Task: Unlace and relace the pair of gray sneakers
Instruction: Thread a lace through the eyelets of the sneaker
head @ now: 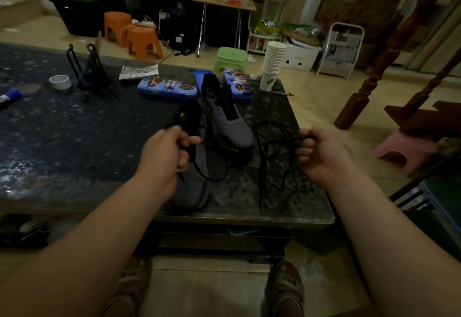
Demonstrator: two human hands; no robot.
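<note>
Sneaker, near: gray sneaker [193,192] lies at the front edge of the table, toe toward the person, its middle hidden behind the left hand.
Left hand [167,152]: curled into a fist above the near sneaker, gripping a black lace [217,177]; one tipped end hangs below the fist.
Right hand [316,149]: also fisted, level with the left and well apart from it, thumb and fingers pinching black lace at its top.
Loose lace [270,167]: black loops droop from the right hand onto the tabletop and trail toward the front edge; whether this is the same lace as the left hand's, I cannot tell.
Sneaker, far: second gray sneaker [229,122] lies just behind the first, toe toward the person, black tongue raised, eyelets bare.
Table [62,142]: dark speckled stone.
Back of table: two blue tins [167,87] behind the sneakers, a stack of paper cups [273,64] at the right corner, a roll of white tape [59,81] at left.
Floor beyond: green stool [230,58], two orange stools [143,42], pink stool [404,152] at right.
</note>
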